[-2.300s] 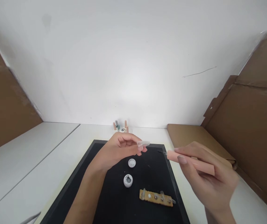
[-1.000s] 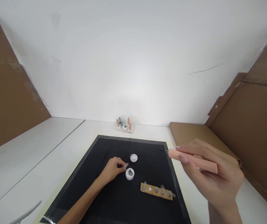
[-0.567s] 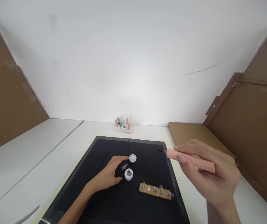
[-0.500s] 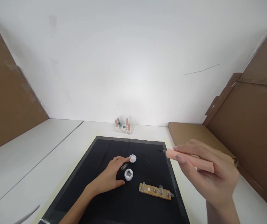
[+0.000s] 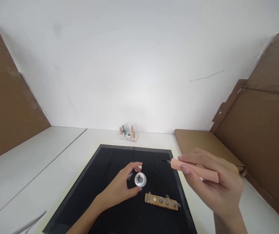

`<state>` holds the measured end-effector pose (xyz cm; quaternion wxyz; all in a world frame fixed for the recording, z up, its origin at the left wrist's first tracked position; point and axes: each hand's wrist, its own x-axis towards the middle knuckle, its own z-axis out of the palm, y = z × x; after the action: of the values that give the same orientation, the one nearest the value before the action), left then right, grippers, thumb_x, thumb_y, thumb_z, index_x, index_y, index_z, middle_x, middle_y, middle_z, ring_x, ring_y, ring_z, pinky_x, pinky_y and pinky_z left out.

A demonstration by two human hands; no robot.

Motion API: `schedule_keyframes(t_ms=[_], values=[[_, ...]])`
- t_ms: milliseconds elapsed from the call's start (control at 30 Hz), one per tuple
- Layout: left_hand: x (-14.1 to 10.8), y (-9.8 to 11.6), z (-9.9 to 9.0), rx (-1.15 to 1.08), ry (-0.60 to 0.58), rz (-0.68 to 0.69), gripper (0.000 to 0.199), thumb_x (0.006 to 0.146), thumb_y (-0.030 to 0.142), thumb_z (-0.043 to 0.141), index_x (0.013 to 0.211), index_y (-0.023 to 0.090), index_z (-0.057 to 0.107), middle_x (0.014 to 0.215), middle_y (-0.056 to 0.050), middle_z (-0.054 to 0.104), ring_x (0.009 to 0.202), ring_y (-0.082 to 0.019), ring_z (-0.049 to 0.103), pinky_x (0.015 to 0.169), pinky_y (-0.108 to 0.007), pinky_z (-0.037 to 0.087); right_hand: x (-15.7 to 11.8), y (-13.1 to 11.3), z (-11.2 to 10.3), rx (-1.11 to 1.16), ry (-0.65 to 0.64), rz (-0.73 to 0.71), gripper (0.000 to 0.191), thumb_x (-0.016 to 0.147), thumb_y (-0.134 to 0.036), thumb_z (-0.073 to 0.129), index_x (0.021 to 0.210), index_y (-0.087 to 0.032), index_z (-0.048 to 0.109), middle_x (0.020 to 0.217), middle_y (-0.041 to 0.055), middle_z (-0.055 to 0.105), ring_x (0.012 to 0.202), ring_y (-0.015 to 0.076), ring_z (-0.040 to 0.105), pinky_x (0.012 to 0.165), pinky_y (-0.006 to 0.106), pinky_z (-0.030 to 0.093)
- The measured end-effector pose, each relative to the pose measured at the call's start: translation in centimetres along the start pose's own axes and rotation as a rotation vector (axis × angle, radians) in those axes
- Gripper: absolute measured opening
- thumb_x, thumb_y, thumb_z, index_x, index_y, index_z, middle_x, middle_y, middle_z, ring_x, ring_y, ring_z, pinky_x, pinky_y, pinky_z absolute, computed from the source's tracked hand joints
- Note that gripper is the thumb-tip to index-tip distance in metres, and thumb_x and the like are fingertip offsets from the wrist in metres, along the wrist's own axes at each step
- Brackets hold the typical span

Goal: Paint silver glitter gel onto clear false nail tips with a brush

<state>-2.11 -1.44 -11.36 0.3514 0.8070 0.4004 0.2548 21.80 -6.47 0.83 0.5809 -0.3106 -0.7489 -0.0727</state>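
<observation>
My right hand [image 5: 212, 178] grips a pink-handled nail brush [image 5: 198, 170], its dark bristle tip pointing left above the black mat [image 5: 110, 162]. My left hand [image 5: 121, 185] is closed around a small white jar [image 5: 140, 179] with silvery contents. The jar is tilted, its open top facing me. Partly hidden behind the left fingers lies a white round lid [image 5: 138, 168]. A small clear piece [image 5: 130, 176] shows just beside the fingers. To the right of the jar, a tan strip [image 5: 162, 202] bears several clear nail tips and a white dot.
At the back, a clear tray [image 5: 129, 139] holds several small bottles with pink and grey caps. A flat cardboard piece [image 5: 202, 143] lies at the right, and cardboard panels stand at both sides. A grey curved object [image 5: 32, 223] is at lower left.
My left hand has moved right and taken hold of the jar, which is now tilted and slightly to the right. My right hand with the brush has shifted a little left.
</observation>
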Motion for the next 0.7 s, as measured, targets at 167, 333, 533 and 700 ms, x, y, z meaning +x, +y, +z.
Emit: schedule_keyframes(t_ms=[167, 333, 533, 700], values=[[1.0, 3.7, -0.9, -0.431, 0.045, 0.088, 0.060, 0.075, 0.012, 0.068, 0.127, 0.028, 0.043, 0.107, -0.003, 0.056, 0.104, -0.019, 0.059, 0.097, -0.033, 0.044, 0.1, -0.4, 0.0, -0.010, -0.011, 0.001, 0.011, 0.080, -0.010, 0.064, 0.083, -0.021, 0.066, 0.058, -0.0011, 0.066, 0.043, 0.0119, 0.054, 0.039, 0.024, 0.040], [2.6, 6.8, -1.8, -0.531, 0.032, 0.173, 0.054, 0.076, 0.008, 0.070, 0.121, 0.029, 0.049, 0.105, -0.002, 0.055, 0.101, -0.017, 0.055, 0.092, -0.030, 0.041, 0.2, -0.8, 0.0, 0.019, 0.015, 0.008, 0.013, 0.079, -0.009, 0.064, 0.084, -0.020, 0.067, 0.059, -0.0001, 0.066, 0.044, 0.0121, 0.053, 0.039, 0.024, 0.041], [4.0, 7.6, -2.6, -0.885, -0.103, 0.273, 0.037, 0.075, 0.013, 0.077, 0.107, 0.024, 0.061, 0.093, 0.000, 0.058, 0.085, -0.013, 0.055, 0.079, -0.022, 0.044, 0.0, -1.0, 0.6, 0.023, 0.088, 0.021, 0.016, 0.080, -0.008, 0.064, 0.089, -0.020, 0.066, 0.063, 0.0015, 0.067, 0.050, 0.0141, 0.057, 0.041, 0.026, 0.043], [4.5, 7.2, -2.6, -1.105, -0.186, 0.251, 0.038, 0.069, 0.027, 0.085, 0.104, 0.021, 0.072, 0.090, -0.002, 0.061, 0.079, -0.012, 0.056, 0.071, -0.019, 0.044, -0.3, -1.1, 0.8, 0.022, 0.105, 0.044, 0.010, 0.082, -0.013, 0.064, 0.090, -0.019, 0.066, 0.062, 0.0011, 0.066, 0.049, 0.0135, 0.056, 0.040, 0.025, 0.042]])
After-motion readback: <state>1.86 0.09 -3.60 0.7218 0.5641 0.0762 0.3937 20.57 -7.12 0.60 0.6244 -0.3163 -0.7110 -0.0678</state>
